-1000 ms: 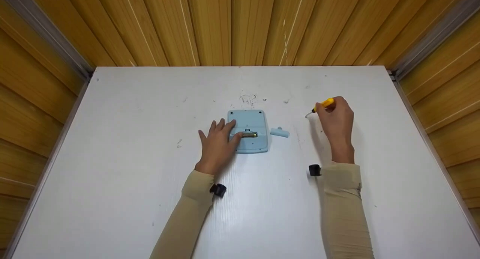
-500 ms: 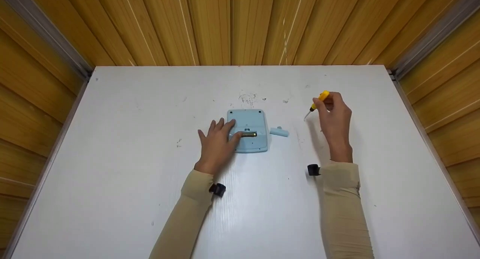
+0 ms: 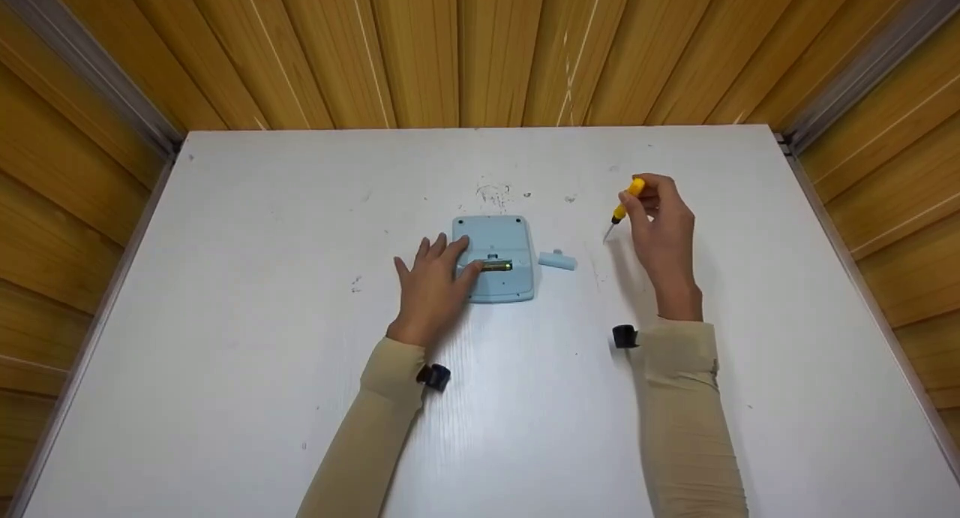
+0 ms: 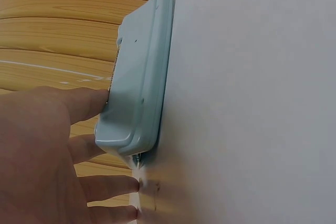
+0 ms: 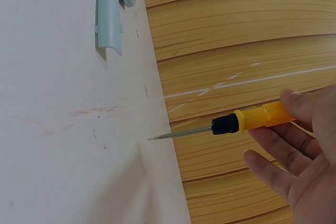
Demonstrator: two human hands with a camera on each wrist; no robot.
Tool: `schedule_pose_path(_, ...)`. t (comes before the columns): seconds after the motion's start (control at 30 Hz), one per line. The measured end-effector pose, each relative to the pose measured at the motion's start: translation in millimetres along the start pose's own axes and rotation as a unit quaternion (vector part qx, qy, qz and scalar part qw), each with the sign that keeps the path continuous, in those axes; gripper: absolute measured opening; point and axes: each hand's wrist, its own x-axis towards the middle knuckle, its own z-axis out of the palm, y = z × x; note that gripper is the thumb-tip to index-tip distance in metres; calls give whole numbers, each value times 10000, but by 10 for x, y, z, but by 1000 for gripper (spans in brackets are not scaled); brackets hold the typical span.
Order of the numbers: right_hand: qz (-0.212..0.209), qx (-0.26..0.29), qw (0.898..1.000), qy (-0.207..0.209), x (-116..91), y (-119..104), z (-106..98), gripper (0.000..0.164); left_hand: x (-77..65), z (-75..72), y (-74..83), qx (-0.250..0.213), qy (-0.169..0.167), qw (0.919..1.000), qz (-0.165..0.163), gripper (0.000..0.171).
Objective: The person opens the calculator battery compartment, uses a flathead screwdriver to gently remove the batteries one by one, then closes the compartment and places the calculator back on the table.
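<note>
A light blue calculator (image 3: 491,236) lies back side up on the white table, a battery (image 3: 498,266) showing in its uncovered slot. My left hand (image 3: 433,289) rests on its left side with fingers spread, the thumb over the battery's left end. To the right of the calculator lies its small blue battery cover (image 3: 557,260). In my right hand (image 3: 664,236) I pinch a screwdriver (image 5: 262,116) with a yellow handle and black collar. Its thin metal shaft slants down to the left, the tip low over the table between the cover and my hand.
The white table (image 3: 225,353) reaches back to a wall of wood-look panels (image 3: 420,52), with similar panels at both sides. Dark scuff marks (image 3: 495,194) dot the surface behind the calculator. A black wrist camera (image 3: 624,336) sits on each sleeve.
My right hand has moved slightly left and away from me, and the screwdriver has tilted more upright. My left hand stays on the calculator.
</note>
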Motion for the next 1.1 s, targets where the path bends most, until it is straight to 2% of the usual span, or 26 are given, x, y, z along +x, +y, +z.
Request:
schedule_pose_path(0.4, -211, 166, 9995, -161, -13, -149, 71, 36, -15, -4, 11, -154, -150, 9996, -203, 59)
schedule_pose_path(0.67, -242, 213, 9991, -261, -42, -241, 118, 36, -17, -1, 20, -146, -162, 9995, -223, 59)
schedule_pose_path(0.93, -792, 519, 9954, -174, -63, -316, 140, 37, -7, 2, 10, -66, -103, 9998, -134, 58)
schedule_pose_path(1.1, -785, 472, 9954, -273, -76, -369, 161, 36, -10, -1, 10, -61, -119, 9998, -155, 58)
